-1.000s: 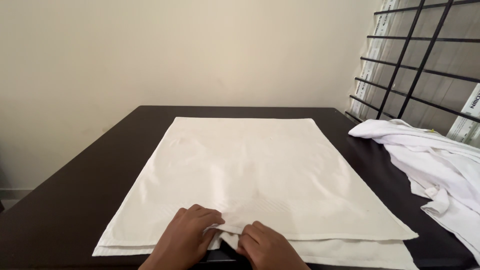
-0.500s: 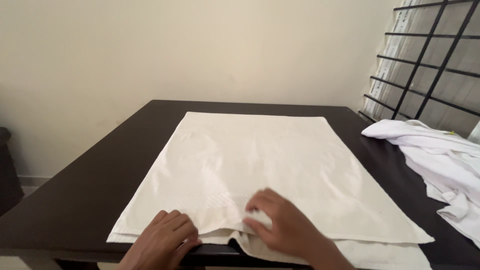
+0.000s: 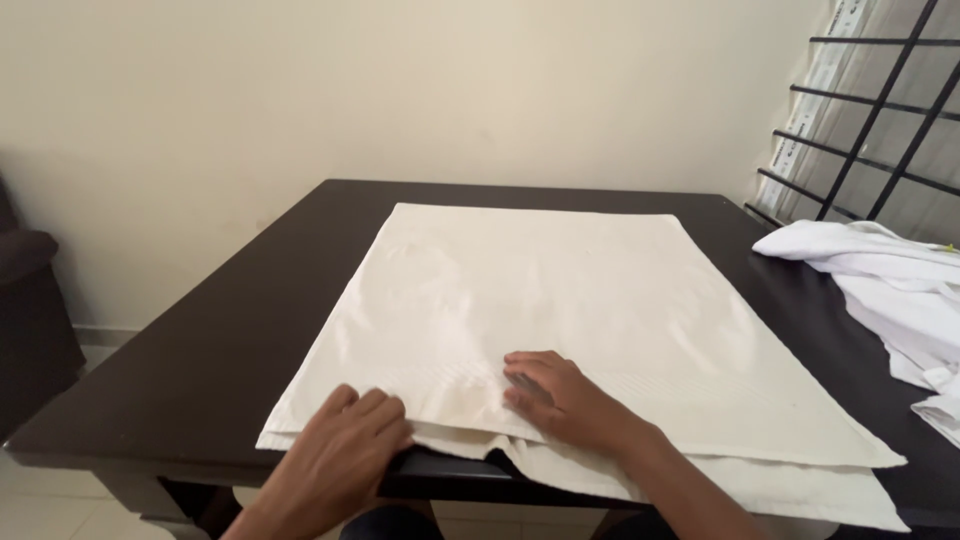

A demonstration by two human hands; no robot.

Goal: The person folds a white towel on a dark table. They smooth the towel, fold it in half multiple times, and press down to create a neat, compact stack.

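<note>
A large cream cloth (image 3: 560, 310) is lying flat on the dark table (image 3: 250, 330) and is covering most of its middle part. The cloth is folded in layers: at the edge nearest to the person a lower layer is showing out from under the upper one, and it is hanging a little over the near edge of the table.

The left hand (image 3: 345, 445) is resting at the near left corner of the cloth. Its fingers are stretched out and lying close together, palm down, pressing on the fabric right at the table's edge. It is not closing around anything; it is only lying flat on the cloth.

The right hand (image 3: 560, 395) is resting on the cloth a little farther in, near the middle of the near edge, to the right of the left hand and apart from it. Its fingers are slightly bent and spread, the tips touching the upper layer. I cannot tell if it is pinching any fabric under the palm.

To the right of the cloth, a heap of white laundry (image 3: 890, 290) is lying crumpled on the table's right side, apart from the cloth. Behind that heap a window with a black grille (image 3: 880, 120) is standing, and behind the table a plain cream wall (image 3: 400, 90).
</note>
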